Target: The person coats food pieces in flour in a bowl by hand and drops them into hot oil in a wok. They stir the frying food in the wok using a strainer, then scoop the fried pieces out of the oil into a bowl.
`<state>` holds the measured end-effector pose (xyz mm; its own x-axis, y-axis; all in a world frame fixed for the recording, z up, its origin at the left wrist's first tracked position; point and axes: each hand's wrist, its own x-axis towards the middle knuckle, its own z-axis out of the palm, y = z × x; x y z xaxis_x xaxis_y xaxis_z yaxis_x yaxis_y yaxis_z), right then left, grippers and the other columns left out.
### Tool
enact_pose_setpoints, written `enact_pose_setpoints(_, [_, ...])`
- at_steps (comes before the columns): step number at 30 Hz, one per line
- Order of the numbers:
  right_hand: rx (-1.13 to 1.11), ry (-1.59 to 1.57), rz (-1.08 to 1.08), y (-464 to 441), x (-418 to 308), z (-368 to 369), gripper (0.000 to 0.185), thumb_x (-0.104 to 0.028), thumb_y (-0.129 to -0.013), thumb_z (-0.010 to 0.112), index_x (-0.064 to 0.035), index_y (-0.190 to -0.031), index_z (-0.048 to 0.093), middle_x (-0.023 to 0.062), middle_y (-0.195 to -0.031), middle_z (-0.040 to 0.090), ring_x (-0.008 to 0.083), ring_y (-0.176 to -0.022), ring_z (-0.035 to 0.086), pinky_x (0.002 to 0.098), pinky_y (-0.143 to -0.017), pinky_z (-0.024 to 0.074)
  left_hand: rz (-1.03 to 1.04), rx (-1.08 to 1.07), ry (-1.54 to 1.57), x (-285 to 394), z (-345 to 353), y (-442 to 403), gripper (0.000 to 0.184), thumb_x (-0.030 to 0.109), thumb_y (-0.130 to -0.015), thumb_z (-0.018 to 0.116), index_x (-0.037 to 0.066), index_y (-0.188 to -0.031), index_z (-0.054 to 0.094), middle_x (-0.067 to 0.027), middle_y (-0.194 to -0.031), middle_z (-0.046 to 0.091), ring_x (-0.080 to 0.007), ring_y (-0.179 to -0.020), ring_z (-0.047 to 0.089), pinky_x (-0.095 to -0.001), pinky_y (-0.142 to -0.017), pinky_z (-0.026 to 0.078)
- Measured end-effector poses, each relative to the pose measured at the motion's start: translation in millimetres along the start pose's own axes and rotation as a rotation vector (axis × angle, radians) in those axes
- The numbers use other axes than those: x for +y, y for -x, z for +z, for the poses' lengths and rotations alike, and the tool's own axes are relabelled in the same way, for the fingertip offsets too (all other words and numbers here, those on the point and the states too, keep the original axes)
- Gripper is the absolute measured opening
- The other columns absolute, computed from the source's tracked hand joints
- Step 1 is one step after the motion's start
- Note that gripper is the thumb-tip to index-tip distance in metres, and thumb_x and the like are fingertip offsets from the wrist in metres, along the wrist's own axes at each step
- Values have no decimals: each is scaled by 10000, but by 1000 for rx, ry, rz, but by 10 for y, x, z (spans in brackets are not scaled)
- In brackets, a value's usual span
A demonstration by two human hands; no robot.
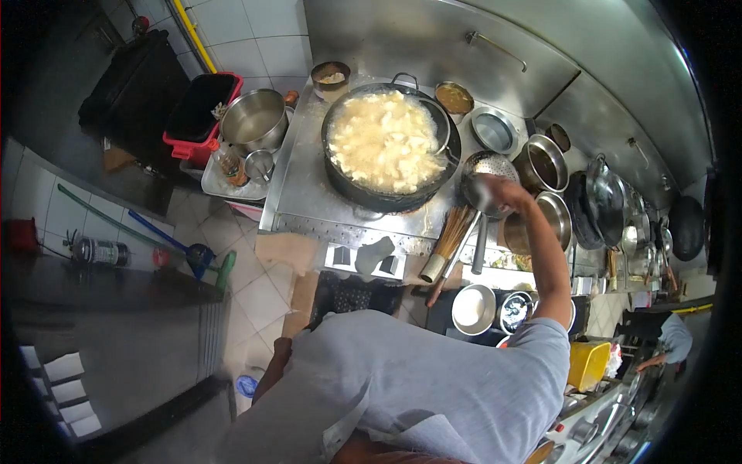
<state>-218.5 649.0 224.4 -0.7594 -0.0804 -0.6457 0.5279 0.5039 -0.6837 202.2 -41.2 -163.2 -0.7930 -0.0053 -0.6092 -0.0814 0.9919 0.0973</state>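
Observation:
A large black wok (386, 203) on the steel stove holds pale pieces (382, 139) in bubbling oil, with a thin metal rim or ring along its right side. My right hand (501, 193) reaches out to the right of the wok, over a perforated metal strainer (488, 164) and a ladle (479, 251); its fingers are blurred, and what they grip cannot be made out. A bamboo brush (444, 247) lies just left of the ladle's handle. My left arm hangs low beside the grey shirt, and the left hand is out of sight.
Metal pots (543, 162) and bowls line the stove's right side. At the left stand a steel pot (253, 120), a bottle (229, 164) and a red bin (202, 116). White containers (474, 309) sit near my right side. A co-worker (675, 339) is at the far right.

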Motion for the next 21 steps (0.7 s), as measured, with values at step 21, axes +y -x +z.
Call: enact_pose_setpoints(21, [-253,-795,-116,-62,358,1047,577,-173,-1010,461,-258,-1530,225,-67,-618,319,32,-422,268,176,-327,213,195,176,-107,-13,-111,85,80,151,-699,738,92,-734,697,-116,-720,692,-286,-714,698,-437,-618,530])
